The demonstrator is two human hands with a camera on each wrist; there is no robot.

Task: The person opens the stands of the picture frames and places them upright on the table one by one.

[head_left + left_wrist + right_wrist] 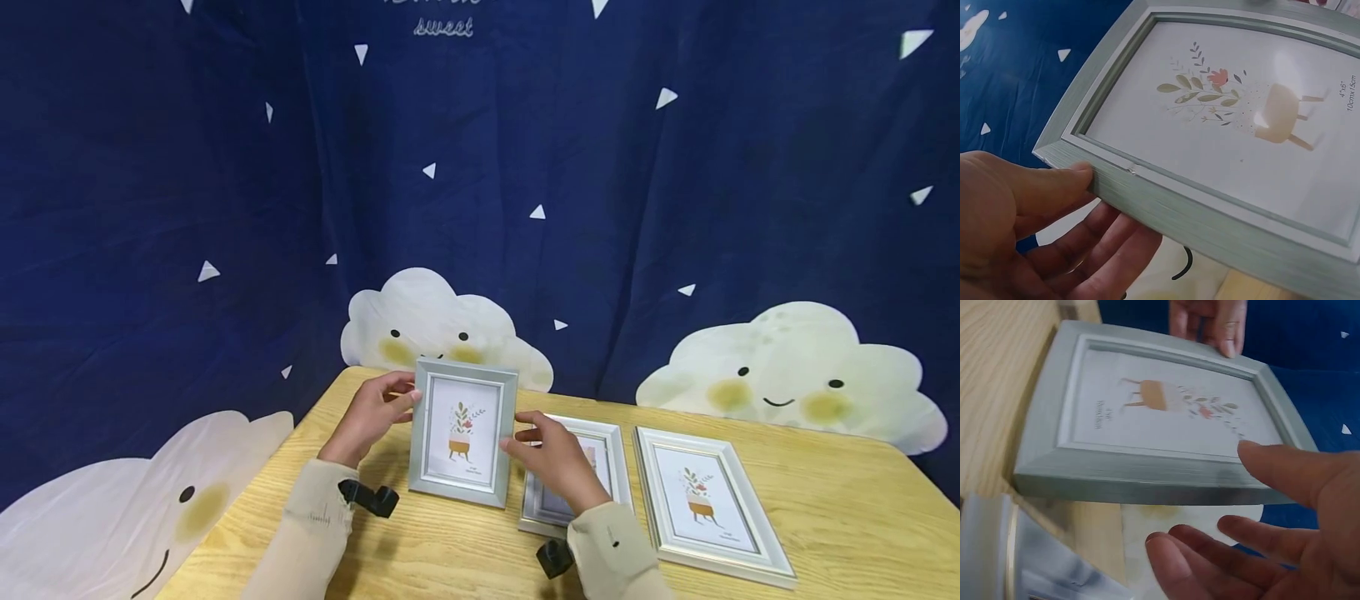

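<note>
A pale grey-green picture frame stands nearly upright over the left part of the table, its face with a potted-plant print towards me. My left hand pinches its left side, thumb on the front border and fingers behind. At the opposite side is my right hand, its thumb tip overlapping the front border in the right wrist view. The other fingers of that hand spread loosely behind the frame with a gap to it. Below the right hand lies a silver-white frame, partly hidden by that hand.
Another white frame with the same plant print lies face up farther right on the wooden table. A dark blue curtain with white triangles and smiling clouds hangs behind and to the left of the table. Black wrist mounts sit on both sleeves.
</note>
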